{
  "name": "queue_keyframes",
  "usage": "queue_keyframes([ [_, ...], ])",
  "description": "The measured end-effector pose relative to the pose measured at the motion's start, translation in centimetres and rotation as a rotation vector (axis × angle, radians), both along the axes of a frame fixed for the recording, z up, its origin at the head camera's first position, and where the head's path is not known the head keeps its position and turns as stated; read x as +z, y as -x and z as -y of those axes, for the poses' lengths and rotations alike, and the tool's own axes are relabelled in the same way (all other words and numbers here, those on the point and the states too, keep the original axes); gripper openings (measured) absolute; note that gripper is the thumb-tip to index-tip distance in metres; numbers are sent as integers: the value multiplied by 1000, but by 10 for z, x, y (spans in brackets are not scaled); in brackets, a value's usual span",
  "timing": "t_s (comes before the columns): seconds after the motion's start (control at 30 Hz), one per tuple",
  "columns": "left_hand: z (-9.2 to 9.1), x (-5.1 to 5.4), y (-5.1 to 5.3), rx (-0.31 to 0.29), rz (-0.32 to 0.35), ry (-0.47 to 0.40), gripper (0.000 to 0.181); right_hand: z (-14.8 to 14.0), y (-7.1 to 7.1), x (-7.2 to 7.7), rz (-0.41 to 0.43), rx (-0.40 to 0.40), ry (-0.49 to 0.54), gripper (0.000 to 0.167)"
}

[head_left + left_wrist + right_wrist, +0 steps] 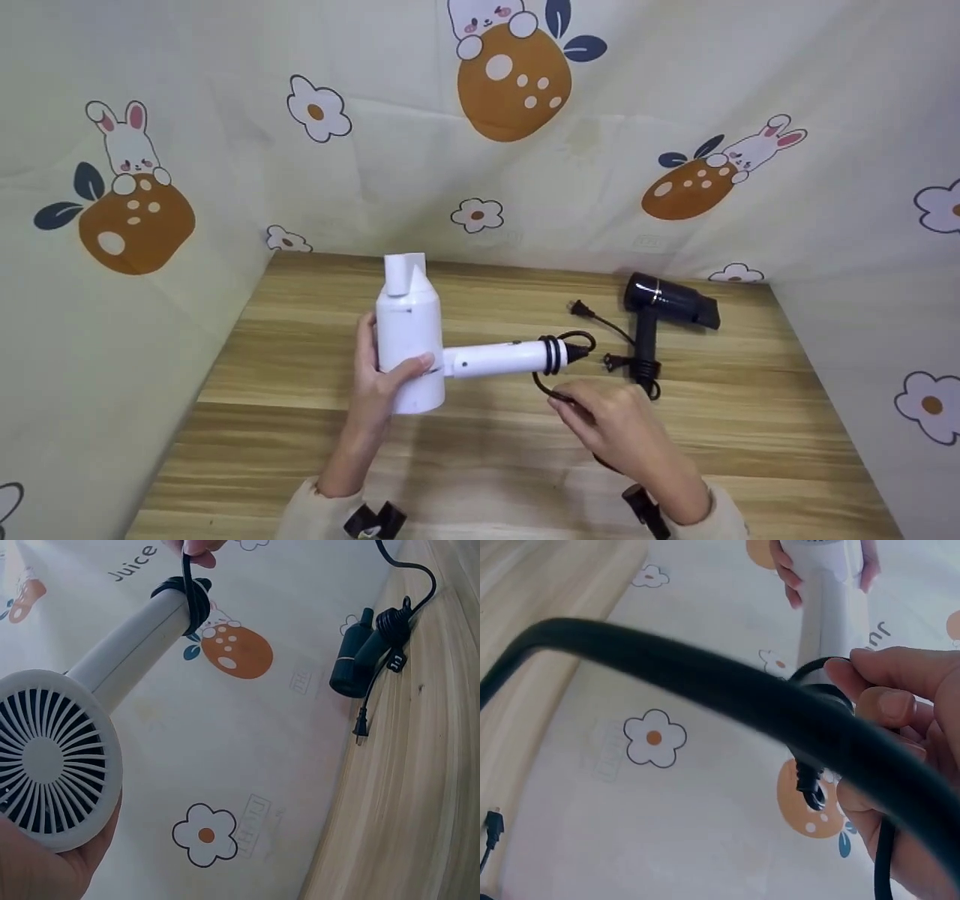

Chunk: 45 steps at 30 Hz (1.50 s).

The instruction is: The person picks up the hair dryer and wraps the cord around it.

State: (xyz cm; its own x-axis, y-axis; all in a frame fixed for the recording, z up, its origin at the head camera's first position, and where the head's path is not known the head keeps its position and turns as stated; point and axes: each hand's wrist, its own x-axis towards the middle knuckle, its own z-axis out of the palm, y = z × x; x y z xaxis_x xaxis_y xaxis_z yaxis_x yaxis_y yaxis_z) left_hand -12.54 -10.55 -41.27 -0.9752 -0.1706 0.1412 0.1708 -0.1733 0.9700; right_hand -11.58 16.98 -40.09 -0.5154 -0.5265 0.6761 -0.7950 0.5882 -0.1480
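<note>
Black cord [705,679] wraps white hairdryer [409,330]; backdrop [225,720] reads "Juice".

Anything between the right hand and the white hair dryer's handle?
Nothing visible blocks it. Only the black cord, pinched in the right hand, spans the gap to the white hair dryer's handle; the black hair dryer lies farther back on the table.

The left hand [45,862] grips a white hair dryer [105,679] around its round, slatted vent [43,760]. From there the handle slants up to the right hand [201,550], whose fingertips pinch the black cord [196,611] coiled around the handle's end. Well off to the right of both hands, a black hair dryer [349,671] and a plug [361,726] lie on the bench [427,780]. Beyond the hands hangs a cloth [150,765] printed with a flower and oranges.
</note>
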Motion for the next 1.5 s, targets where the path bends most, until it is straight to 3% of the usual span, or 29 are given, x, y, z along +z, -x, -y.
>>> queue_keyframes([
  [0.27,0,-2,-1,-95,29,118,77,-10,11,10,-42,-32,3,19],
  [0.43,1,-4,-1,-164,16,147,76,-15,18,12,-75,-45,-27,27],
  [0.7,1,-2,1,-230,-6,162,77,-18,27,14,-137,25,-46,37],
  [0.83,3,0,-1,-270,16,150,79,-20,28,16,-47,113,-25,34],
  [1.07,7,1,-4,-331,-9,89,77,-27,26,13,297,371,117,20],
  [1.17,8,0,-5,-348,-26,53,74,-29,28,8,379,458,171,21],
  [1.3,9,-1,-5,-364,-53,44,73,-29,32,2,424,517,211,23],
  [1.5,11,-2,-6,-425,-114,-21,70,-29,38,-6,570,535,283,19],
])
